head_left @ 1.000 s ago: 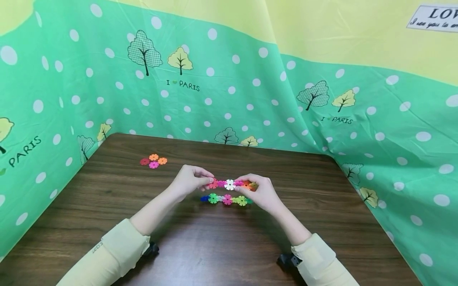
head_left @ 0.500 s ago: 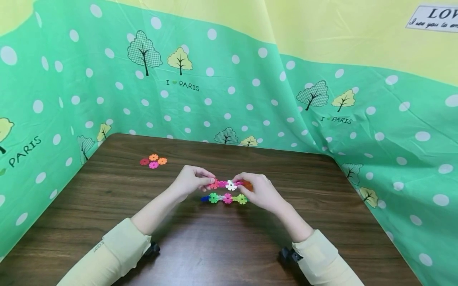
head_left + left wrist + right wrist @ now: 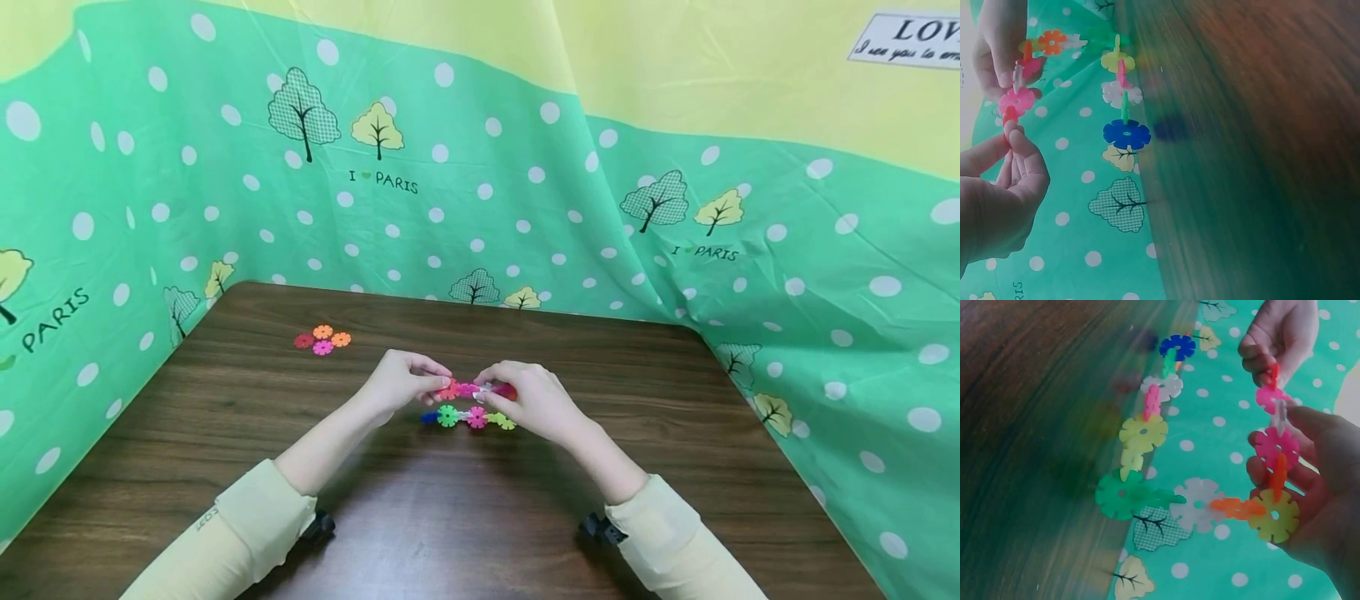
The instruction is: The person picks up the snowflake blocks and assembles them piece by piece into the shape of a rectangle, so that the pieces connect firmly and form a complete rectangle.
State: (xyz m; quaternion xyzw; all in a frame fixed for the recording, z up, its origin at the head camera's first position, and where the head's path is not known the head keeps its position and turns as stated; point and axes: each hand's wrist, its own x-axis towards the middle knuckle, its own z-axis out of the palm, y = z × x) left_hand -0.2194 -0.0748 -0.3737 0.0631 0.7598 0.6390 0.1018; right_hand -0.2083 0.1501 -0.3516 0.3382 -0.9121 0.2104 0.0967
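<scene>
A chain of interlocking plastic flower discs bends into a U, its two arms side by side over the table. At one end my left hand pinches a red disc between thumb and fingers. My right hand grips the same arm a little further along, with its thumb at a white disc beside a pink disc. The bend, with a green disc and yellow disc, shows in the right wrist view. A blue disc forms the free end. From the head view, the right hand hides the bend.
Several loose flower discs, among them a pink disc and an orange disc, lie at the table's back left. The brown wooden table meets a green dotted curtain at its back and sides.
My right hand has shifted left along the chain, closer to the left hand, and now covers much of the white disc. The left hand has stayed nearly still.
</scene>
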